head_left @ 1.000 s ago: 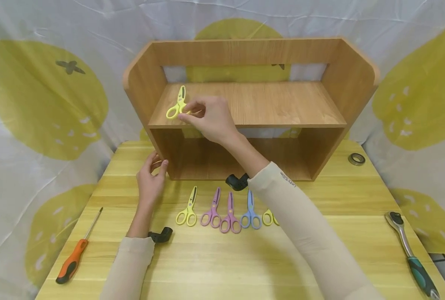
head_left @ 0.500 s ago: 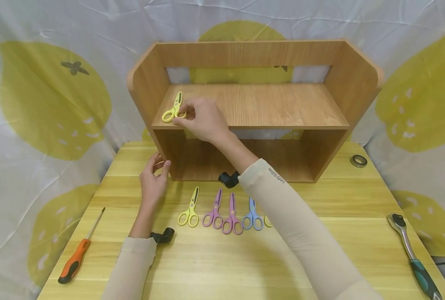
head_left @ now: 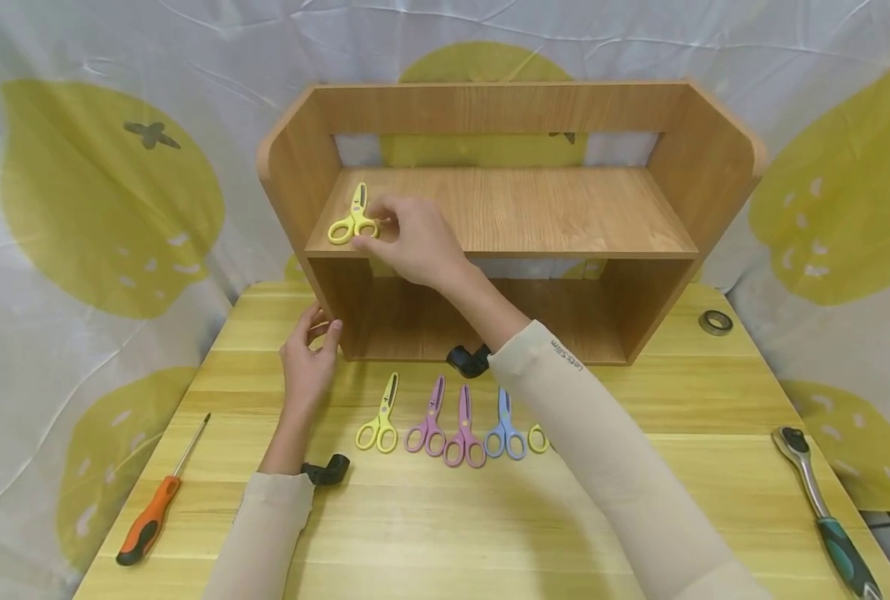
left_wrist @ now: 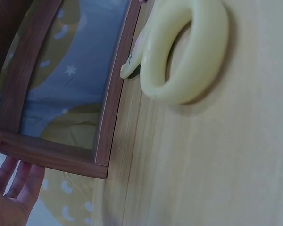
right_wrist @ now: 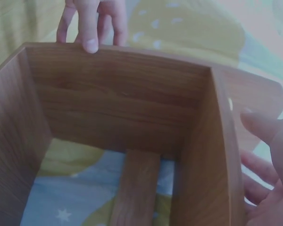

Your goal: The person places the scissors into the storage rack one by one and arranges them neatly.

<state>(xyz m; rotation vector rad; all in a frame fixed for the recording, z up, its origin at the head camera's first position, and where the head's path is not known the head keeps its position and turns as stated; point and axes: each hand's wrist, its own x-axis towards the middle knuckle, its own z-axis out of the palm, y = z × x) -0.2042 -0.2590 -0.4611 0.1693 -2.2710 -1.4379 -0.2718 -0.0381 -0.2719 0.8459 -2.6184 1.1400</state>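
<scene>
A wooden shelf unit [head_left: 512, 212] stands at the back of the yellow table [head_left: 445, 533]. My right hand [head_left: 411, 242] reaches onto the left end of its upper shelf and pinches a handle ring of the yellow scissors [head_left: 352, 220], which lie flat near the shelf's front edge. My left hand [head_left: 306, 358] rests with relaxed fingers against the unit's lower left side panel; its fingers [right_wrist: 87, 23] show over the panel edge in the right wrist view. A row of small scissors lies in front of the unit: yellow [head_left: 380, 417], two purple [head_left: 426, 421], blue [head_left: 503, 427].
An orange screwdriver [head_left: 148, 517] lies at the table's left edge and a ratchet wrench [head_left: 820, 508] at the right. A dark ring [head_left: 716, 322] sits beside the unit's right side. Another yellow handle [head_left: 538, 438] peeks out from under my right sleeve. A patterned sheet hangs behind.
My right hand has brought the yellow scissors down from a raised tilt to lie flat on the upper shelf, then slid them slightly right. The left hand has stayed put.
</scene>
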